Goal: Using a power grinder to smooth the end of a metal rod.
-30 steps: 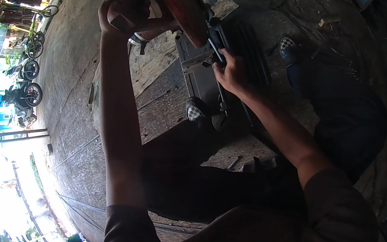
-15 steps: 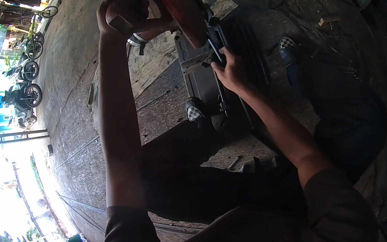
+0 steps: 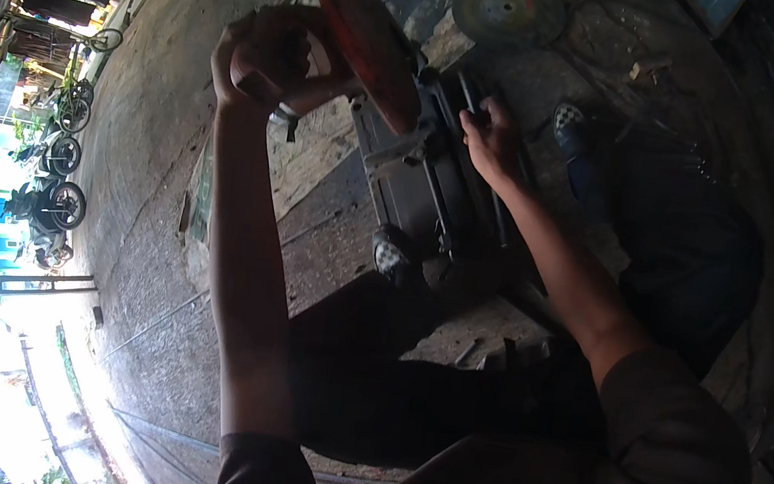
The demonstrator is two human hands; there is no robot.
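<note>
A cut-off saw with a worn red disc-shaped guard [image 3: 367, 46] stands on the floor in front of me, its grey metal base [image 3: 410, 195] running back toward my legs. My left hand [image 3: 246, 58] is closed around the rounded body [image 3: 281, 48] on the saw's left side; shadow hides some of its fingers. To the right of the guard, my right hand [image 3: 492, 142] has its fingers curled around a thin metal bar [image 3: 468, 95] beside the base. The bar's exact shape inside the fist is hidden.
A loose round disc [image 3: 508, 8] lies on the floor beyond the saw. Checkered shoes [image 3: 393, 253] flank the base. Small scraps [image 3: 649, 69] lie at the far right. Parked motorbikes [image 3: 59, 203] and hanging clothes [image 3: 60, 6] stand along the left.
My right hand has shifted right, away from the guard, with the bar. The whole view has tilted, so the saw and left hand sit lower. My left hand keeps its hold.
</note>
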